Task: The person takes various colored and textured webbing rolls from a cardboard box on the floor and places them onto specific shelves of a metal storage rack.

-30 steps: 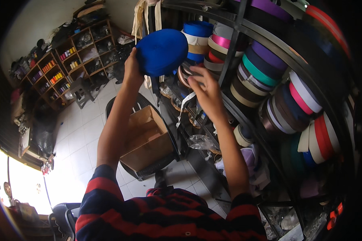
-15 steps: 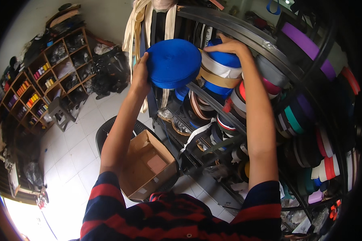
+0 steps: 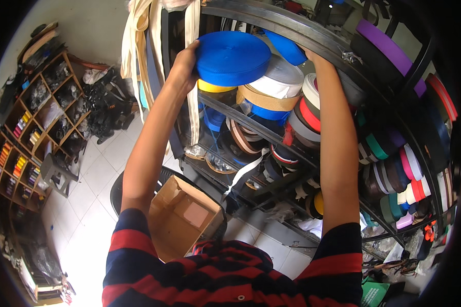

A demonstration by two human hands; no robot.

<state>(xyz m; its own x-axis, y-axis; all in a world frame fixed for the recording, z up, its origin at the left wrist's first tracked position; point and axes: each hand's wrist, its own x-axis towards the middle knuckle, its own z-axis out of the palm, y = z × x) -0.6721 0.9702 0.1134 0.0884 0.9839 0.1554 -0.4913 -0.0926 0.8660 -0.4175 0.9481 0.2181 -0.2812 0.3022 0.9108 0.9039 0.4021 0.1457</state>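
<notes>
My left hand (image 3: 185, 64) grips the left edge of a large blue webbing roll (image 3: 233, 57), held nearly flat in front of the rack. A second blue webbing roll (image 3: 287, 47) is tilted under the rack's top bar, its far part hidden by that bar. At its right side is my right hand (image 3: 315, 57), closed on its edge; most of the fingers are out of sight. Just below sit a white roll (image 3: 277, 79) and a tan roll (image 3: 264, 98) on the shelf. Part of a yellow roll (image 3: 215, 87) shows beneath the held roll.
The black metal rack (image 3: 271, 13) carries many coloured rolls. Cream straps (image 3: 193, 102) hang at its left end. An open cardboard box (image 3: 176, 225) stands below on a black chair. Farther left are a stool (image 3: 56, 174) and a wooden cubby shelf (image 3: 41, 110) with thread spools.
The second blue roll has come off the white roll and is now tilted, with my right hand at its side. My left hand still holds its roll; the whole view has shifted.
</notes>
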